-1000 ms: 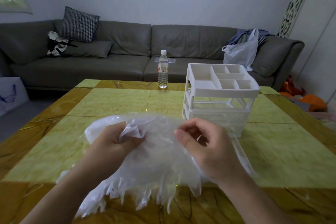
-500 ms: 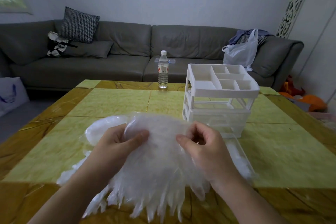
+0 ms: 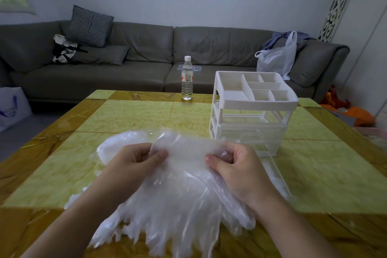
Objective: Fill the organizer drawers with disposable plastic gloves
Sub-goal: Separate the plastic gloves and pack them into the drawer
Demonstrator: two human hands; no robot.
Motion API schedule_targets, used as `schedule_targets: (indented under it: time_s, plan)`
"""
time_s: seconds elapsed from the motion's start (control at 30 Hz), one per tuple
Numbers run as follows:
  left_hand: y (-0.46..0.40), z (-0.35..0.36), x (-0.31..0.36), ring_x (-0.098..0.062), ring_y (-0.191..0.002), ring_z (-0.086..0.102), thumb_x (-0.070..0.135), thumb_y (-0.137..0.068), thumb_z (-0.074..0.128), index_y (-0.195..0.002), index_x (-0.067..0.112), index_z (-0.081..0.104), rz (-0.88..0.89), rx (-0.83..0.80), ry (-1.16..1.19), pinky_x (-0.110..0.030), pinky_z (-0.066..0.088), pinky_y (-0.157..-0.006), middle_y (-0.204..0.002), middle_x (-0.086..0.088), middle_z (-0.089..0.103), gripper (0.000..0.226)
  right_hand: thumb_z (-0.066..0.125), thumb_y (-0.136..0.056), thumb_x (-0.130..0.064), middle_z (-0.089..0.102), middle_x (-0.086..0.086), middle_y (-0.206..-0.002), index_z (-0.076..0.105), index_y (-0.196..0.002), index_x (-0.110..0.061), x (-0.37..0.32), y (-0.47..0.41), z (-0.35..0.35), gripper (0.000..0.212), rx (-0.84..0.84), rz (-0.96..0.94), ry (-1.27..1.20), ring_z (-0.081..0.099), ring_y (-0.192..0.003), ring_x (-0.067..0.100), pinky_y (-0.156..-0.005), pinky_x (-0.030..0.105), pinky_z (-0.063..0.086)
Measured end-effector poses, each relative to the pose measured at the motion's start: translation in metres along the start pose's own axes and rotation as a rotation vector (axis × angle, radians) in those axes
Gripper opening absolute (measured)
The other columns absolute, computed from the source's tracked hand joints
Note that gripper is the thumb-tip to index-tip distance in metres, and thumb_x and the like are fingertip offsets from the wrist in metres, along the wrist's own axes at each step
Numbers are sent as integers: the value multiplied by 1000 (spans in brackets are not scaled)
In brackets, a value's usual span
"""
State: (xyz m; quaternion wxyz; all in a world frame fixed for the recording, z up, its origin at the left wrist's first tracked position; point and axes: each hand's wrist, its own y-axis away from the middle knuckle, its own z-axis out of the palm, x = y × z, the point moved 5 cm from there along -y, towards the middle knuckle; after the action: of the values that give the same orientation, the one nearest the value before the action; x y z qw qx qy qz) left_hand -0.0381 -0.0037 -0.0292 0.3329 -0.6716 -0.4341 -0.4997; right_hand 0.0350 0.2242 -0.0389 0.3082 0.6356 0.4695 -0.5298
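A thick bunch of clear disposable plastic gloves point(image 3: 178, 195) hangs between my hands over the near part of the table, fingers pointing toward me. My left hand point(image 3: 134, 163) pinches the bunch's top edge on the left, and my right hand point(image 3: 236, 165) pinches it on the right. A white plastic organizer point(image 3: 251, 111) with a divided top tray stands just beyond my right hand. A clear drawer point(image 3: 276, 176) lies pulled out on the table in front of it, partly hidden by my right hand and the gloves.
The yellow and brown tiled table point(image 3: 129, 117) carries a water bottle point(image 3: 187, 78) at its far edge. A crumpled clear plastic bag point(image 3: 117, 142) lies behind my left hand. A grey sofa point(image 3: 136, 63) with cushions and a white bag point(image 3: 278, 58) runs along the wall.
My hands have spread the top edge of the glove bunch wider and lifted it slightly. My right hand has moved right, toward the organizer.
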Motion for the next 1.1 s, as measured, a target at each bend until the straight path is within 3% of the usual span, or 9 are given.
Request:
schedule_targets:
  time_s: [0.1,0.17,0.23,0.3,0.4,0.63,0.77,0.9,1.1]
  plan:
    - [4,10,-3,-28,-84,78,30,-87,78,-93,13,82,-99,-169,12,-40,62,-81,-90,-12,80,18,81,-93,-18,73,1,-68,76,-85,-11,-2,1,1,12,18,-22,34,67,-61,16,-65,35,55]
    - [2,8,-6,-33,-81,78,20,-86,83,-88,9,81,-93,-126,-53,-49,63,-82,-87,-14,80,12,84,-90,-23,60,-1,-59,69,-80,-9,-1,3,1,23,-20,28,-16,57,-55,15,-60,30,48]
    - [0,2,-6,-35,-78,78,16,-84,84,-83,8,80,-80,-29,-67,-51,64,-78,-83,-15,79,9,90,-85,-26,73,-6,-70,73,-90,-9,0,7,3,24,-169,159,-93,71,-65,15,-68,34,59]
    - [-2,-4,-4,-34,-75,78,14,-82,86,-80,12,81,-78,48,-48,-49,64,-74,-79,-13,79,6,93,-81,-17,79,13,-83,74,-89,-2,2,11,5,25,-300,239,-61,77,-71,30,-68,47,66]
    - [-4,-12,-3,-32,-74,78,16,-80,87,-80,12,82,-83,103,-66,-50,64,-77,-79,-11,79,7,86,-85,-2,71,20,-78,70,-88,9,7,12,-1,20,-334,293,-59,67,-57,29,-51,35,58]
    - [-3,-10,-1,-30,-71,78,17,-81,87,-82,10,82,-107,96,-72,-49,63,-78,-78,-10,79,9,88,-86,-10,71,36,-87,69,-96,14,6,12,-12,32,-399,217,127,64,-50,25,-47,29,52]
    - [-3,-8,0,-29,-71,78,19,-82,86,-79,13,81,-93,106,-85,-46,64,-76,-77,-9,79,8,88,-85,-18,74,30,-96,73,-104,-1,6,12,-17,29,-446,249,141,72,-70,34,-58,37,60]
    - [-3,-8,1,-27,-69,78,16,-82,85,-78,25,82,-87,96,-33,-42,62,-73,-77,-8,79,10,85,-88,-7,77,19,-83,73,-101,5,8,15,-14,22,-507,247,233,72,-59,22,-50,33,58]
    - [2,5,3,-32,-79,79,15,-86,82,-87,11,82,-100,-119,-44,-48,65,-77,-86,-14,80,4,92,-58,-72,76,-19,-117,66,-123,-41,-6,13,-18,77,-350,133,292,71,-109,2,-98,31,58]
